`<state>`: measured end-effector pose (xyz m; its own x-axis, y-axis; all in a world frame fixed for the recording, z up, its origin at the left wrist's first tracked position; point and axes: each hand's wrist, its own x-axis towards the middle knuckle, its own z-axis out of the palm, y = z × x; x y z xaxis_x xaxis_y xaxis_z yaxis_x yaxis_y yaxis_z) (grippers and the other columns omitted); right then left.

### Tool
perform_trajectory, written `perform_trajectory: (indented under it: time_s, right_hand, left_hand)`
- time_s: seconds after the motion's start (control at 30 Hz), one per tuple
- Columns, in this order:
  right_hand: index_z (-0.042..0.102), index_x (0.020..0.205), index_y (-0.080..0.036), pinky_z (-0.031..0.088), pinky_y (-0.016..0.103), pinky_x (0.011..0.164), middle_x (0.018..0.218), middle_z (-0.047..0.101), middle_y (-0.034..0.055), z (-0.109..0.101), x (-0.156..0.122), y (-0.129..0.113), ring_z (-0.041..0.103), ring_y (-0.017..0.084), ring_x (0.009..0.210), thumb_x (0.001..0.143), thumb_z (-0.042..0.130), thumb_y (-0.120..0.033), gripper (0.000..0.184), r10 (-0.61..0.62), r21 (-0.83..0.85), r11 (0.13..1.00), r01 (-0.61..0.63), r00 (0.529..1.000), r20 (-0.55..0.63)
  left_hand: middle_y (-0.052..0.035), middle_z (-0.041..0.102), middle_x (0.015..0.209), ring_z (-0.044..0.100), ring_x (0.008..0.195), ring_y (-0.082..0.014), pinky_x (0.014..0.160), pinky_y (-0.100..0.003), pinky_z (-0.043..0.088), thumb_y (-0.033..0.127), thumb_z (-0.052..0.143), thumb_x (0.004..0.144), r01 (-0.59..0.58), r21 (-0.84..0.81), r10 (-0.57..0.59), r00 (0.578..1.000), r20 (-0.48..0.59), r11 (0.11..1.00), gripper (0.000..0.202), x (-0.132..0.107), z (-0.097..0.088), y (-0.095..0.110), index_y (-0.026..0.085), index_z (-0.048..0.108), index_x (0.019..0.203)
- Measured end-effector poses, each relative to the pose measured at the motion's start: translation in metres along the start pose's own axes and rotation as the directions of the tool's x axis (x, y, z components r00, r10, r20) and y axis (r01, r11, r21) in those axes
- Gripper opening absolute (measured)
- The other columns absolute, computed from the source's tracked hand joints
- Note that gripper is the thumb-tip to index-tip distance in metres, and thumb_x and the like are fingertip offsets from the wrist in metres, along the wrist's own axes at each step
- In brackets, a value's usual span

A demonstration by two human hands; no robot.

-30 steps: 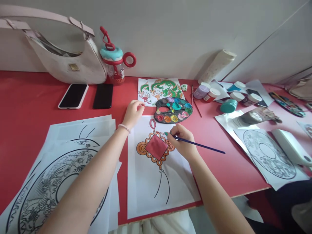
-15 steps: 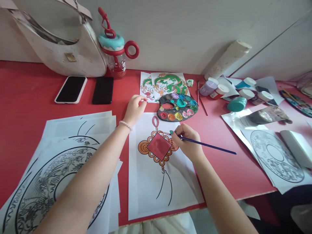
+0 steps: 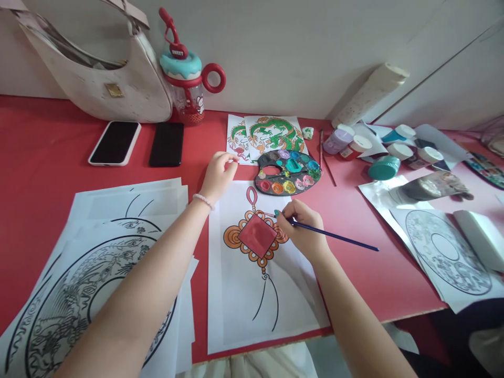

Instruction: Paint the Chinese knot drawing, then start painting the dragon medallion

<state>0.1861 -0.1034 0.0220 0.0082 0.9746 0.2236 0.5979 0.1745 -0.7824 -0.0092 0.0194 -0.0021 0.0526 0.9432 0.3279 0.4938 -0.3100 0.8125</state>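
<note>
My right hand pinches a dark blue paintbrush, its tip at the upper right edge of a red diamond. That diamond is the middle of a knot drawing, with orange loops around it, on a white sheet. The two tassel lines below are uncoloured. By the sheet's top left corner rests my left hand, fingers loosely curled and nothing visible in them. Just above the sheet lies a black paint palette with several wells of colour.
Dragon pictures lie behind the palette. To the left are printed sheets, two phones, a cup and a handbag. Paint jars, a clear tube-like container and another drawing are to the right.
The far end of the brush handle has shifted slightly left and down, its tip staying by the diamond's upper right edge. My left hand keeps its place.
</note>
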Motion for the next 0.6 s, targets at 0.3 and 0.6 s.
perform_trajectory:
  time_s: [0.3, 0.6]
  right_hand:
    - [0.035, 0.057, -0.021, 0.029, 0.021, 0.043, 0.05, 0.037, -0.006, 0.002, 0.0002, -0.0015, 0.032, 0.006, 0.045, 0.072, 0.055, -0.02, 0.025, -0.025, -0.041, 0.999, 0.024, 0.999, -0.024]
    - [0.033, 0.057, -0.021, 0.028, 0.021, 0.043, 0.05, 0.037, -0.0059, 0.0015, -0.0005, -0.0051, 0.031, 0.006, 0.044, 0.072, 0.054, -0.018, 0.026, -0.041, -0.057, 0.998, 0.04, 0.999, -0.011]
  left_hand:
    - [-0.0036, 0.059, 0.1, 0.055, 0.101, -0.0155, 0.092, -0.031, 0.044, 0.014, 0.047, 0.085, 0.006, -0.019, -0.006, 1.0, -0.005, 1.0, 0.014, 0.0001, 0.0, 0.0009, 0.019, 0.059, 0.087]
    - [-0.0037, 0.059, 0.101, 0.055, 0.102, -0.0155, 0.093, -0.031, 0.044, 0.015, 0.047, 0.085, -0.006, -0.006, 0.006, 1.0, -0.001, 1.0, 0.013, 0.0, 0.0001, -0.0005, 0.019, 0.059, 0.087]
